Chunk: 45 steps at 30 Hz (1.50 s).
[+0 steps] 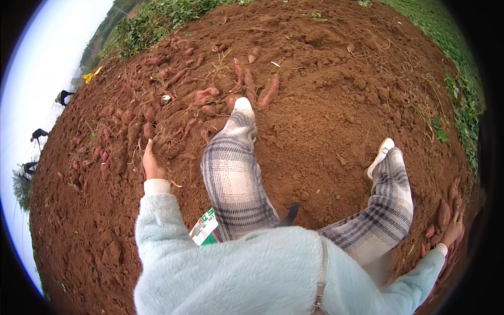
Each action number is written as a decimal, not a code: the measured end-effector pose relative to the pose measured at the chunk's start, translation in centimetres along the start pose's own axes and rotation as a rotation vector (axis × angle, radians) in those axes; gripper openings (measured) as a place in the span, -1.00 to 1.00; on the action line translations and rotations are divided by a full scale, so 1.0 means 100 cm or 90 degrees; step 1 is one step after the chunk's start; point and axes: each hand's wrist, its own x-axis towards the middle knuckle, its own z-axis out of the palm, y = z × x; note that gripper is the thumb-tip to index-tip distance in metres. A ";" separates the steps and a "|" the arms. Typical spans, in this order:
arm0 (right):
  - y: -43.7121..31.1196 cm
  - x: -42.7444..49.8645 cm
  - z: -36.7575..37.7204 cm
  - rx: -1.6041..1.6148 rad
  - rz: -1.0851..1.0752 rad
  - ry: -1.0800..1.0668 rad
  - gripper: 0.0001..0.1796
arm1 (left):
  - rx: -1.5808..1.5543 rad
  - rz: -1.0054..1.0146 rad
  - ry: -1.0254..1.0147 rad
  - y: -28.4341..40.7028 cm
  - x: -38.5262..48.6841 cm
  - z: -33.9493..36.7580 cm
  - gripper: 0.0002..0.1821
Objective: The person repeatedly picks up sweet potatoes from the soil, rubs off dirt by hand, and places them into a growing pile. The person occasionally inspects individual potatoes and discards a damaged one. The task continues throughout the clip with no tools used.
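Note:
My left hand (152,162) is stretched out over the soil at the lower edge of a spread of dug sweet potatoes (149,114); its fingers are partly hidden, and whether they grip a root cannot be told. At the far right my right hand (453,230) rests at a pile of sweet potatoes (443,214), and its grip is unclear. Longer reddish sweet potatoes (270,90) lie just beyond my white shoe (243,104). Thin dry roots tangle among those near my left hand.
Green vines (157,25) are heaped at the top left, with more leaves (464,98) along the right. A printed sack (204,228) lies beside my leg. Several people (38,134) bend over far off at the left. Loose clods cover the reddish soil (315,165).

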 end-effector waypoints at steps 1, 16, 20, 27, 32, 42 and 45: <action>-0.040 0.026 0.001 0.025 -0.063 0.037 -0.59 | 0.017 -0.016 0.019 -0.008 -0.001 -0.019 -0.68; -0.563 -0.018 0.024 0.173 -0.558 -0.202 -0.63 | 0.806 -0.070 -0.030 -0.178 0.102 -0.006 -0.29; -0.570 -0.021 0.050 0.121 -0.554 -0.326 -0.64 | 0.807 -0.235 0.045 -0.209 0.133 0.020 -0.26; -0.562 -0.010 0.071 0.127 -0.536 -0.358 -0.67 | 0.803 -0.221 -0.077 -0.244 0.166 -0.010 -0.41; -0.565 -0.013 0.067 0.135 -0.561 -0.388 -0.67 | 0.681 -0.188 -0.140 -0.200 0.153 -0.040 -0.41; -0.555 -0.018 0.061 0.129 -0.570 -0.411 -0.67 | -0.044 -0.072 -0.116 -0.027 0.021 -0.124 -0.77; -0.555 -0.022 0.064 0.093 -0.572 -0.434 -0.68 | 0.069 -0.099 0.063 -0.022 -0.010 -0.169 -0.71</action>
